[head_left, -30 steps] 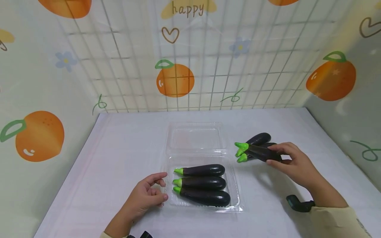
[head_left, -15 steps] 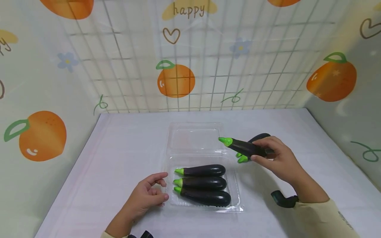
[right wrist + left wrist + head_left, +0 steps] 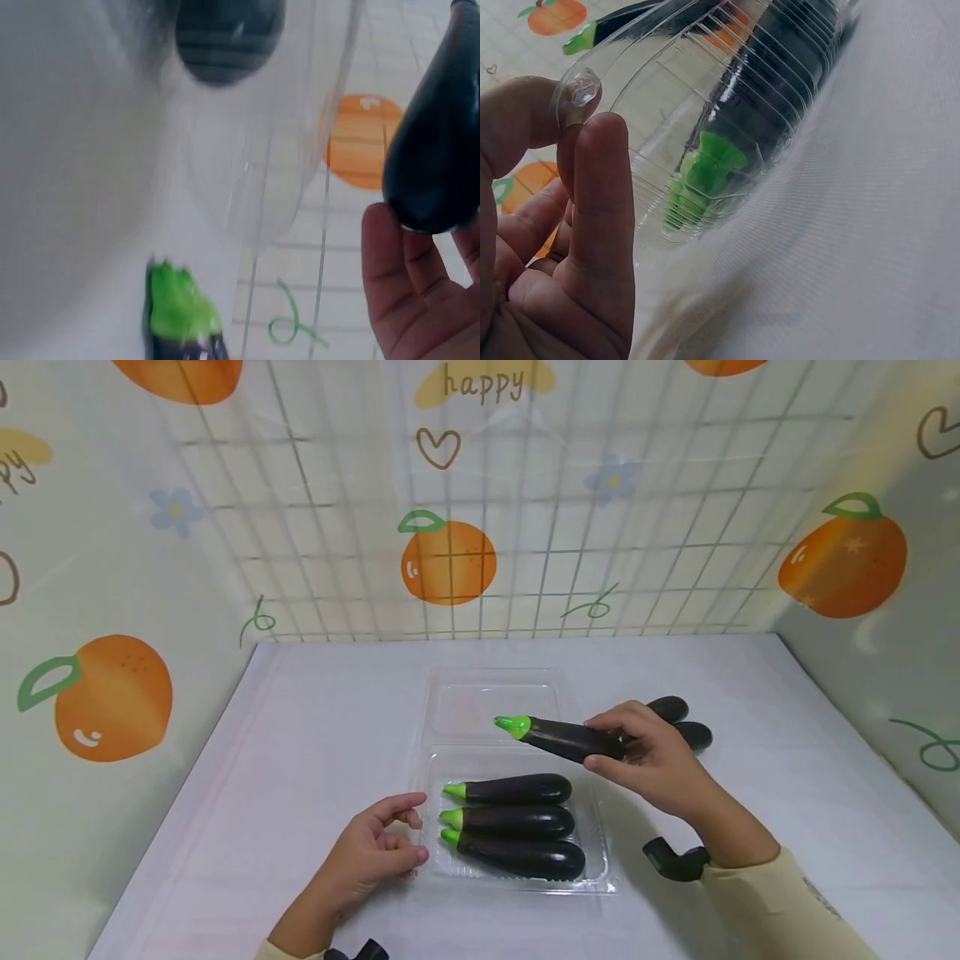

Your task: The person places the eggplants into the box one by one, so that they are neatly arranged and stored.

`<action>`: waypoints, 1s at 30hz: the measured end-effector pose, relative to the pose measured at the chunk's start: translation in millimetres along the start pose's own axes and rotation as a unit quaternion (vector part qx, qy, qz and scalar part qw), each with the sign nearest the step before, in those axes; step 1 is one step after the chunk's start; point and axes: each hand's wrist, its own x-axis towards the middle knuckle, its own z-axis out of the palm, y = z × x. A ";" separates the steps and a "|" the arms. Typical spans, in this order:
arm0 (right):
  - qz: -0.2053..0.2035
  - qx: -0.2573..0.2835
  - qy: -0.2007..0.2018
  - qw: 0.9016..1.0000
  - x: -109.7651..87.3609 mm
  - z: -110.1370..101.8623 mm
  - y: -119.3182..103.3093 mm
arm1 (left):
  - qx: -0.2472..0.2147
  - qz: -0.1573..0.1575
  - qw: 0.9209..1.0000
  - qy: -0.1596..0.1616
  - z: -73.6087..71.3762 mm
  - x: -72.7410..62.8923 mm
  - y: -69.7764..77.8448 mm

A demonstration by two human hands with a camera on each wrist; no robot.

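Right grip (image 3: 651, 764) and eggplant (image 3: 566, 739) moved left — clear of container edge (image 3: 592, 887).

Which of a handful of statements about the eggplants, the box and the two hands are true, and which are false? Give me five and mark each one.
1. The right hand holds an eggplant. True.
2. The left hand is at the left edge of the box. True.
3. Four eggplants lie in the box. False: three eggplants lie there.
4. Two other eggplants lie on the table. True.
5. The box is shut. False: its lid is open.
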 end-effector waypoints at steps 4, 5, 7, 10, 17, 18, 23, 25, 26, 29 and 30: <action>-0.004 0.007 -0.026 1.000 6.1 8.7 -11.2 | 0.001 0.003 1.000 -0.001 -0.4 -0.1 0.3; -0.003 0.006 -0.033 0.999 7.4 10.9 -14.0 | 0.002 0.004 1.000 -0.001 -0.6 0.1 0.1; -0.001 0.002 -0.047 0.999 10.0 15.2 -18.8 | 0.002 0.006 1.000 -0.003 -1.2 0.2 -0.6; -0.003 -0.002 -0.066 0.998 12.9 22.1 -23.0 | 0.003 0.004 1.000 -0.002 -1.3 0.4 -0.8; -0.011 0.000 -0.086 0.996 14.7 36.6 -20.9 | -0.001 -0.003 1.000 0.000 0.2 0.6 0.3; -0.008 -0.002 -0.088 0.996 14.6 38.5 -20.6 | -0.002 -0.004 1.000 0.000 0.2 0.8 0.1; -0.008 -0.024 -0.090 0.996 14.6 46.6 -21.5 | -0.004 -0.003 1.000 -0.002 -0.4 0.9 -1.2; -0.015 -0.042 -0.085 0.995 15.2 49.2 -22.3 | -0.006 -0.001 1.000 -0.003 -0.5 0.8 -1.4; -0.017 -0.049 -0.082 0.995 15.5 50.4 -22.6 | -0.007 -0.001 1.000 -0.003 -0.5 0.6 -1.3; -0.021 -0.069 -0.075 0.995 16.5 53.6 -22.6 | -0.009 0.000 1.000 -0.005 -0.4 0.4 -0.9; -0.022 -0.074 -0.074 0.994 16.9 54.8 -22.5 | -0.009 0.000 1.000 -0.005 -0.4 0.3 -0.7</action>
